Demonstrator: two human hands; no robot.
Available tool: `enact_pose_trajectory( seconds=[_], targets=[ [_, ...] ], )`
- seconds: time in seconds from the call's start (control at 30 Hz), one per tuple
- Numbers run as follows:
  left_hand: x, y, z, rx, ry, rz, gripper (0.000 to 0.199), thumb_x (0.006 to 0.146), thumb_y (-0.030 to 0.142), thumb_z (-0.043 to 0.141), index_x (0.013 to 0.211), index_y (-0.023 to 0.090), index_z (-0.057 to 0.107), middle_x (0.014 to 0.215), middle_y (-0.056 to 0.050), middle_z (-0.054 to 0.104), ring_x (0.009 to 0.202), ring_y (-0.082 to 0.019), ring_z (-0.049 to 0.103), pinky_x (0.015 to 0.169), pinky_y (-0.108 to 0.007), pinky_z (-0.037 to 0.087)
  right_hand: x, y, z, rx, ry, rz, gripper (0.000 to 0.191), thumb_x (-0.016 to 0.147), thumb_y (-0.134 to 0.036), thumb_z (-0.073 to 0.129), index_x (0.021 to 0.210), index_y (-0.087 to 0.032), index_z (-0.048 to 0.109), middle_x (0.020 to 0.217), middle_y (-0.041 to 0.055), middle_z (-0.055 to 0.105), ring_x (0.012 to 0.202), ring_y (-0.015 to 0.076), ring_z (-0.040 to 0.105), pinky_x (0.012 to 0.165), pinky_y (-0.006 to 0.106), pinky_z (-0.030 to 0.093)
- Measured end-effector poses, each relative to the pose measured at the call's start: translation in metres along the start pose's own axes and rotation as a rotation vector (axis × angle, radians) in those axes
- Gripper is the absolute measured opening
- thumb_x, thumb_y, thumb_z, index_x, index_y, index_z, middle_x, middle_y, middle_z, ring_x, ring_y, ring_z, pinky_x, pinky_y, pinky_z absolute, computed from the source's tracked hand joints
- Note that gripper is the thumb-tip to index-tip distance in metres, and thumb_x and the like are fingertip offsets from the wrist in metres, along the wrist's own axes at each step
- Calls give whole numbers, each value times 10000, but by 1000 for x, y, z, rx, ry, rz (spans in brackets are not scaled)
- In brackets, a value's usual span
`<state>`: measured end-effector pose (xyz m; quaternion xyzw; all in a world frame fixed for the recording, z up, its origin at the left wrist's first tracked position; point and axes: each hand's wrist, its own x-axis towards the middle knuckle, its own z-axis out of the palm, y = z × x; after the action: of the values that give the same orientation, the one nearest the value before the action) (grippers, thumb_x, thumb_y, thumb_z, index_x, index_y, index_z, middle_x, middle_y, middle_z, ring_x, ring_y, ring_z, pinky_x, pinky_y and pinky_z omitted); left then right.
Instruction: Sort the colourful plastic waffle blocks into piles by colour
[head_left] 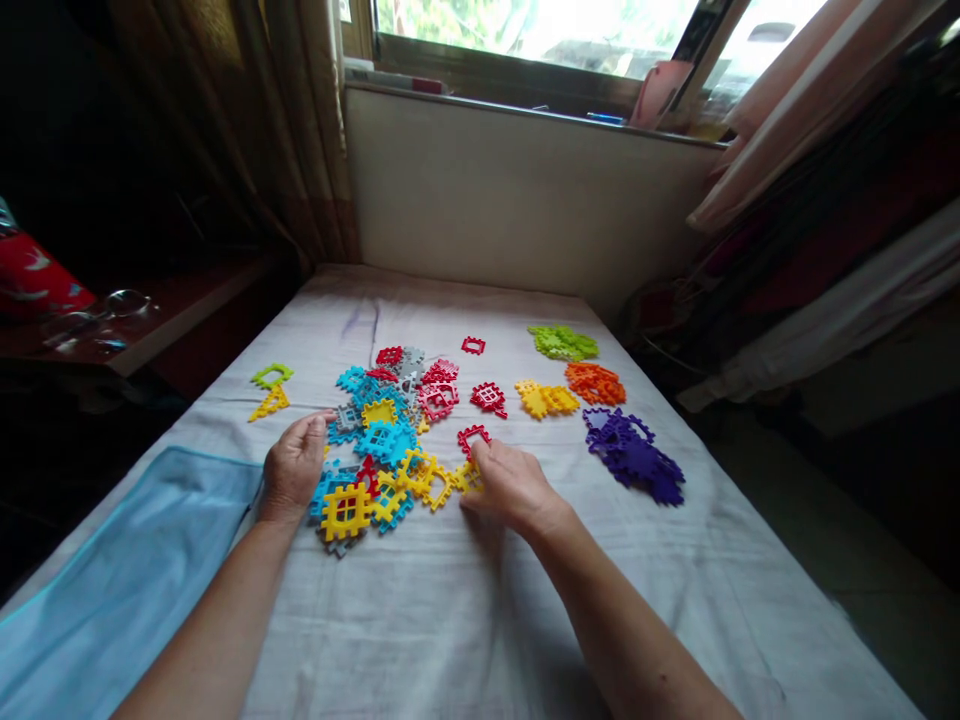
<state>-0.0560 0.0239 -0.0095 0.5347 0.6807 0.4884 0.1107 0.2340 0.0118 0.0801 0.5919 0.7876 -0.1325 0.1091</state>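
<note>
My right hand [510, 482] is closed on a yellow piece [469, 477] at the right edge of a mixed pile, just below a red frame piece [472, 438]. My left hand [295, 465] rests at the pile's left side, its fingers pressed together; what they hold, if anything, is hidden. Blue pieces [385, 440], yellow pieces [347, 510], grey and pink ones overlap between my hands. Beyond my right hand lie a small red group [488, 398] and a single red frame [473, 346].
Toward the right are separate piles: green [564, 343], orange [595, 384], yellow-orange [546, 399] and purple [636, 455]. A green piece [271, 376] and yellow piece [269, 402] lie at the left. Blue cloth [142, 580] covers the near left of the white sheet [420, 640].
</note>
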Motion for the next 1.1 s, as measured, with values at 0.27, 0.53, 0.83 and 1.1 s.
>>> enact_pose_trajectory(
  seconds=[0.27,0.53,0.83,1.1],
  targets=[
    [0,3,0,4,-2,2,473,893,558,405,990,208,708,959,-66,754,836,-211,680,786,-312,543,-4,13,-1,24,4,-11,386,793,-298,630,1167,-216,586,1166,121,673,1045,260,654,804,312,471],
    [1,0,1,-6,-1,13,437,892,513,426,991,200,713,978,-74,756,827,-196,675,800,-306,536,-12,3,3,26,-22,-29,533,766,-420,709,1235,-202,577,1235,157,622,1089,300,629,843,347,487],
    [1,-2,1,-16,5,7,439,881,529,429,989,207,707,977,-75,758,861,-205,688,828,-317,542,-10,30,2,187,72,-92,504,774,-325,663,1254,-197,576,1197,117,665,1068,250,636,883,312,473],
    [2,3,0,-17,0,-10,424,875,514,434,984,205,703,1056,-94,750,994,-237,687,917,-354,528,34,109,9,263,462,471,509,848,-394,638,1281,-140,557,1254,159,630,1128,272,615,932,344,466]
  ],
)
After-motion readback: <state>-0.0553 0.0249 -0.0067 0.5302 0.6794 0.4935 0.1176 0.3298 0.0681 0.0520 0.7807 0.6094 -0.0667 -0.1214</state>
